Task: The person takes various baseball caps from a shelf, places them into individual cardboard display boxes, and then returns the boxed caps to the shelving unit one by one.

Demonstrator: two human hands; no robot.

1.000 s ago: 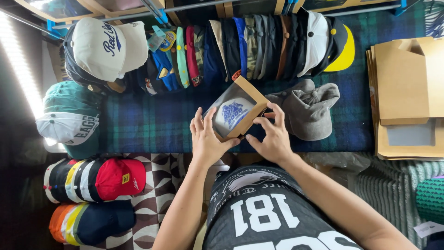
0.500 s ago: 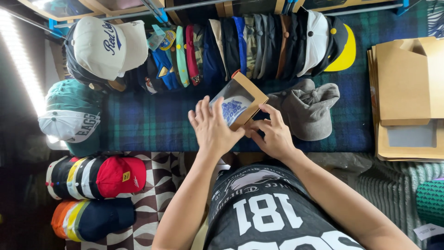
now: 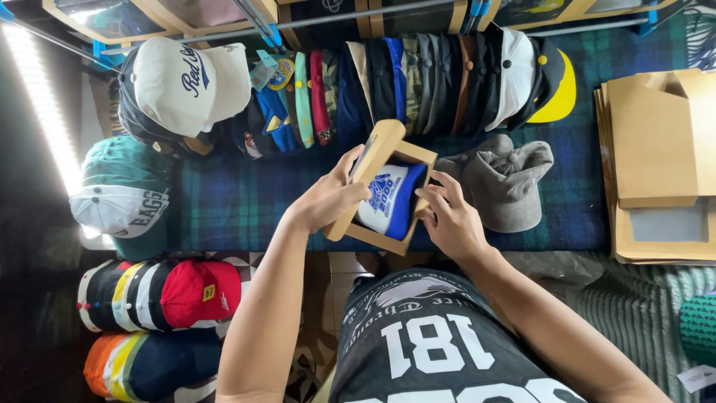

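Note:
A brown cardboard box [image 3: 350, 222] hangs tilted over the plaid cloth [image 3: 239, 201], its flap [image 3: 377, 149] swung up. Inside lies a folded blue and white cap [image 3: 391, 200]. My left hand [image 3: 328, 198] grips the box's left wall and the flap. My right hand [image 3: 451, 216] holds the right wall, fingers at the cap's edge. A grey cap [image 3: 503, 183] rests just right of the box.
A row of caps [image 3: 418, 82] stands on edge along the back. A white cap [image 3: 186, 82] and a green and white cap [image 3: 123, 194] lie at left. Stacked caps [image 3: 160, 295] sit lower left. Flat cardboard boxes [image 3: 660, 164] pile at right.
The box flap has been swung open to the left, and the blue and white cap inside now shows. My left hand moved from the box's front to its left side.

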